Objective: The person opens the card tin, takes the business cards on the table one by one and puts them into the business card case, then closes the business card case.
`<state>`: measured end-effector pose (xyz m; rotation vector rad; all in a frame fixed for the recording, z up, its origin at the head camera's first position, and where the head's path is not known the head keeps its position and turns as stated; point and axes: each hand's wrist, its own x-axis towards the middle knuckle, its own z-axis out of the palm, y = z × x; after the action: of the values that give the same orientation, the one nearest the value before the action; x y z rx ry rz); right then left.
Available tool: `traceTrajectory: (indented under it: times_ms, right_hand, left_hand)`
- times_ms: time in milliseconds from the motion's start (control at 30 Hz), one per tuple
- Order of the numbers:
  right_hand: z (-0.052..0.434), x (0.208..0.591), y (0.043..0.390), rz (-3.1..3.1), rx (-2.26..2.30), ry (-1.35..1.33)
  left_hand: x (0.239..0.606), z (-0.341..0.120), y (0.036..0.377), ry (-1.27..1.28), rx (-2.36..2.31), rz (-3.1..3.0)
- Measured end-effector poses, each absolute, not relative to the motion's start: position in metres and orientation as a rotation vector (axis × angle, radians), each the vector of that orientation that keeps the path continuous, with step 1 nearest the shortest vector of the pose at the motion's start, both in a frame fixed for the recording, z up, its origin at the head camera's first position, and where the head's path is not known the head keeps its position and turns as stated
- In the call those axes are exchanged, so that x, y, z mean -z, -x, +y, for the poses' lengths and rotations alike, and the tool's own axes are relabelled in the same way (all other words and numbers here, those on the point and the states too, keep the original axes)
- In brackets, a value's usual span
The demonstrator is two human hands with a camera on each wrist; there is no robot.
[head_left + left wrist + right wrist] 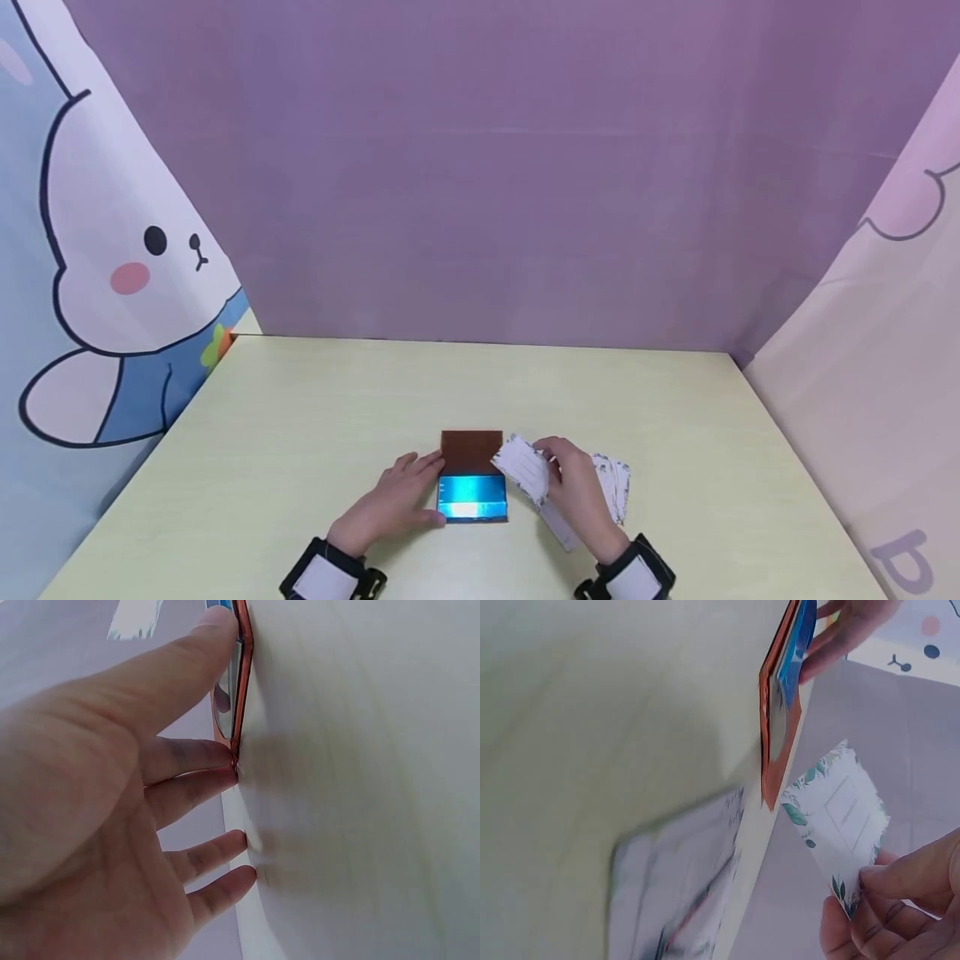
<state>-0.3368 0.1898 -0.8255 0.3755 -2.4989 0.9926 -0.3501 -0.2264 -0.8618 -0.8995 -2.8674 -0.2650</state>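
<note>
My right hand (579, 493) pinches a small white card (838, 825) by one corner, thumb and fingertips (900, 877) curled onto its near end, so the rest of it stands free in the air, tilted, just to the right of the open case (472, 477). The card has a leafy printed border and a faint frame in the middle; I judge it light and thin, stiff enough to hold its shape from one corner but easy to bend or crease if I squeeze hard, so the corner pinch with flat pads suits it, and an edge grip would serve for sliding it anywhere narrow. My left hand (393, 500) lies flat and relaxed on the table (300, 417), fingers nearly straight, the thumb (196, 652) resting against the case's near left edge and the fingertips touching its side, steadying it rather than gripping. The case lies open on the table between my hands, its brown flap turned away from me and a shiny blue lining towards me; that lining looks slick, and the whole thing light enough to skate if pushed, hence the bracing hand. Under and behind my right hand rests a loose stack of cards (611, 483) with the same white face, slightly fanned.
</note>
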Motion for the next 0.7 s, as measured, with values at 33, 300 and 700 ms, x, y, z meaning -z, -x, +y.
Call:
traceTrajectory:
  times_ms: [33,300,700]
  right_hand:
    - [0.184,0.823,0.339,-2.492,-1.008,-0.397]
    - [0.143,0.817,0.353,-2.421,-1.091,-0.501]
    - [0.106,0.808,0.357,-2.401,-1.146,-0.594]
  left_hand:
    - [0.861,-0.226,0.350,0.897,0.261,-2.866]
    - [0.841,-0.220,0.338,0.885,0.352,-2.865]
    - [0.847,-0.216,0.338,0.856,0.329,-2.881]
